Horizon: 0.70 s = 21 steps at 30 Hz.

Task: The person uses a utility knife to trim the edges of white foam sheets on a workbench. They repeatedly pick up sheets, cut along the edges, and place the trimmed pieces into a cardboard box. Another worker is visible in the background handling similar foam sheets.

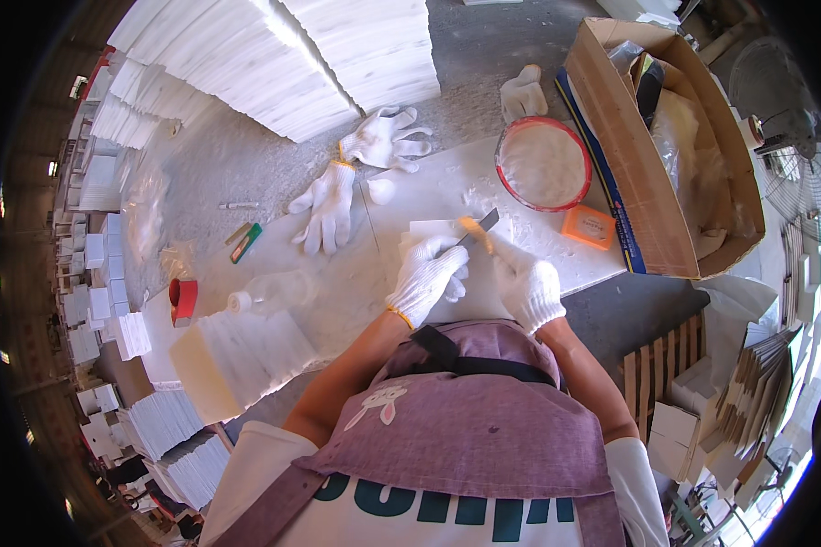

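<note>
Both my hands wear white knit gloves and meet at the near edge of the white-dusted worktable. My left hand [431, 276] is closed around a dark, flat, blade-like tool [489, 220], whose end sticks out up and to the right. A yellow-orange strip [472, 228] lies across the tool; whether it is tape or a pad I cannot tell. My right hand [528, 287] is closed beside the strip, fingers curled and partly hidden, so its grip on the strip is unclear. Behind my left hand shows a small white sheet [429, 230].
Beyond lie two white gloves [330, 205], a red-rimmed round container [545, 164] and an orange box [588, 226]. At right is a cardboard box [670, 155]; at left, a green-handled cutter [245, 243] and red tape dispenser [182, 299]. White sheet stacks [246, 55] stand at back.
</note>
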{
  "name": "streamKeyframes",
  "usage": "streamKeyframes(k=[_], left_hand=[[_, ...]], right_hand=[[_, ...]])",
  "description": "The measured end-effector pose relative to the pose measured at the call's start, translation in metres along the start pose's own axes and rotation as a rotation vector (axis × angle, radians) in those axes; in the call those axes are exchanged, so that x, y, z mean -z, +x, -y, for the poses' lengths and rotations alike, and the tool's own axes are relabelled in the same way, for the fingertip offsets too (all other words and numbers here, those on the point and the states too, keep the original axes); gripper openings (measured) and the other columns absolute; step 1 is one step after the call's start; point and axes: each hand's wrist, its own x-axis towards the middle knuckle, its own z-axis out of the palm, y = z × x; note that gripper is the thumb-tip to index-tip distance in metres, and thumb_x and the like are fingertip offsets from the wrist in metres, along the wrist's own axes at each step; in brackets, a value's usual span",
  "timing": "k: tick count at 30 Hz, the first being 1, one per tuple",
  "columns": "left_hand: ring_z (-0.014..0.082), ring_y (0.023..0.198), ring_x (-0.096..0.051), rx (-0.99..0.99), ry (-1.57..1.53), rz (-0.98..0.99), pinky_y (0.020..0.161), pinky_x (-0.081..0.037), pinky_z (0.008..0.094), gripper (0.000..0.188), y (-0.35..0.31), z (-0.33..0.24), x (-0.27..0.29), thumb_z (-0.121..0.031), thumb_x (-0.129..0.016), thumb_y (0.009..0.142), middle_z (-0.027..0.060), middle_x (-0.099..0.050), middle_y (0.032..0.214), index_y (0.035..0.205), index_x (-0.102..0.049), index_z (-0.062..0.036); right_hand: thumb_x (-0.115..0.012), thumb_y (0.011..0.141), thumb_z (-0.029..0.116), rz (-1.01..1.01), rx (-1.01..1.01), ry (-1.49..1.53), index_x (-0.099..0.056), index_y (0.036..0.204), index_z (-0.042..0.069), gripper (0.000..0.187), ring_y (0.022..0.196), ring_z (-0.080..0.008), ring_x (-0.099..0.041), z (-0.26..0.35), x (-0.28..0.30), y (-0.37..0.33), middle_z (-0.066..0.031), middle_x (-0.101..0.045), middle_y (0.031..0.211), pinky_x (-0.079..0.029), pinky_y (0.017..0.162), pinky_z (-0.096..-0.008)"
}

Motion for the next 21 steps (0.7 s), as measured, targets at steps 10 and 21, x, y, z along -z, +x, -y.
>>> streamKeyframes(k=[10, 21], left_hand=[[0.0208, 0.059, -0.063, -0.758, 0.712, -0.309, 0.052, -0.049, 0.0316, 0.021, -0.005, 0.014, -0.006, -0.015, -0.067, 0.091, 0.0062, -0.065, 0.078, 0.110, -0.068, -0.0065], [0.0260, 0.066, -0.061, -1.179, 1.243, -0.366, 0.058, -0.050, 0.0390, 0.031, -0.002, 0.032, 0.003, -0.015, -0.074, 0.077, 0.0050, -0.060, 0.079, 0.108, -0.070, -0.0136]], right_hand=[[-0.057, 0.096, 0.016, 0.115, -0.250, 0.470, -0.062, 0.132, 0.005, 0.038, 0.058, -0.0055, -0.050, 0.007, 0.009, -0.007, 0.0027, -0.057, 0.068, -0.045, 0.052, -0.0245], [-0.053, 0.095, 0.014, 0.092, -0.028, 0.209, -0.062, 0.131, 0.008, 0.038, 0.065, -0.0116, -0.062, 0.002, 0.016, -0.027, -0.0089, -0.067, 0.074, -0.052, 0.065, -0.0308]])
